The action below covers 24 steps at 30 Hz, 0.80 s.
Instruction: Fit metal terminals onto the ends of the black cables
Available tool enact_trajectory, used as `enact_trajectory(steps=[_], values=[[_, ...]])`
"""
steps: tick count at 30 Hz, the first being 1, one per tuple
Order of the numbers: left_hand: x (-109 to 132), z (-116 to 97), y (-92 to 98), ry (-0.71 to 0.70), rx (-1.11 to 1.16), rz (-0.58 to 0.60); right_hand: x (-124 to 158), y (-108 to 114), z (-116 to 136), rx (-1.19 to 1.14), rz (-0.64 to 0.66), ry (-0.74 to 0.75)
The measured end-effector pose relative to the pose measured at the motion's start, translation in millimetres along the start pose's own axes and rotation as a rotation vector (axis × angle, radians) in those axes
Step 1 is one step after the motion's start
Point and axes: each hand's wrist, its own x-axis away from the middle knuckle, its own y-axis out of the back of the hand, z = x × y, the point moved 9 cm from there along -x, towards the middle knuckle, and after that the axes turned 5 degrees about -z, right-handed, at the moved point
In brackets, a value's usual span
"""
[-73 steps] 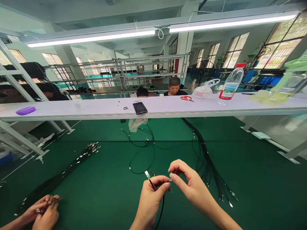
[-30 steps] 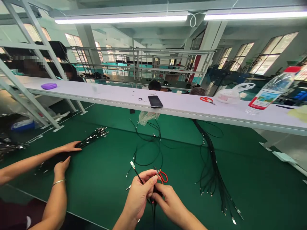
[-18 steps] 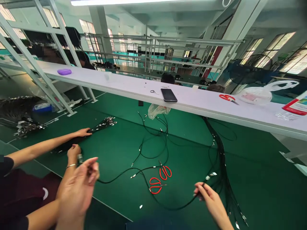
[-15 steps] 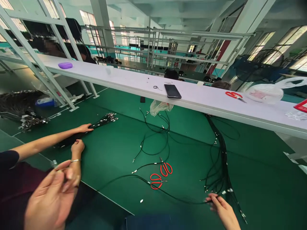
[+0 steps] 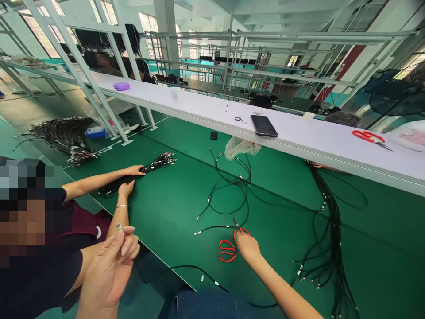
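My left hand [image 5: 111, 263] is raised at the lower left, thumb and fingers pinching a small metal connector [image 5: 119, 227]. Whether a cable runs from it is hidden by the hand. Over the green table [image 5: 186, 177], my right hand [image 5: 249, 246] has its curled fingers on the red handles of the upper scissors [image 5: 245, 231], whose blades point away from me. A second pair of red-handled scissors [image 5: 227, 251] lies just left of that hand. One black cable [image 5: 192, 266] passes near the front edge, and a short cable end [image 5: 212, 227] with white labels lies by the blades.
A co-worker's hands [image 5: 133, 175] hold a cable bundle [image 5: 156, 165] at the left. Another thick bundle [image 5: 334, 221] hangs over the right side. Loose coiled cables [image 5: 229, 181] lie mid-table. A raised white shelf [image 5: 206, 108] bears a phone [image 5: 264, 126] and orange-handled scissors [image 5: 368, 136].
My right hand has let go of the black cable by the right bundle and moved left to the upper scissors. The cable has dropped toward me. The view has shifted left.
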Motion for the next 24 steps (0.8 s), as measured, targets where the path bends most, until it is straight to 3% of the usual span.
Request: enact_trajectory(steps=[2,4,7,9,13,17,20,24], values=[[-0.6,8.8,-1.8,0.001,0.049,0.053,-25.9,-14.3,46.8,-0.002,0.041,0.167],[-0.8,18.8,1.0,0.010,0.027,0.085,-38.0,-30.3,78.1,-0.018,0.089,0.283],[-2.3,41.1,6.0,0.085,-0.117,0.105,-40.5,-50.5,92.9,-0.060,0.169,0.336],[-5.8,57.2,4.0,0.132,-0.206,0.136,-36.3,-52.2,92.8,-0.135,0.181,0.334],[-20.5,81.8,-15.3,0.104,-0.307,0.190,-17.9,-18.7,92.4,-0.408,0.086,0.287],[-22.7,105.2,-61.9,0.068,-0.411,0.283,15.4,33.0,96.9,-0.700,0.030,0.209],[-2.6,116.4,-111.4,0.039,-0.433,0.415,41.8,66.6,98.0,-1.087,0.007,0.135],[34.4,123.1,-160.5,0.058,-0.338,0.519,68.5,85.4,98.7,-1.400,0.029,0.107]])
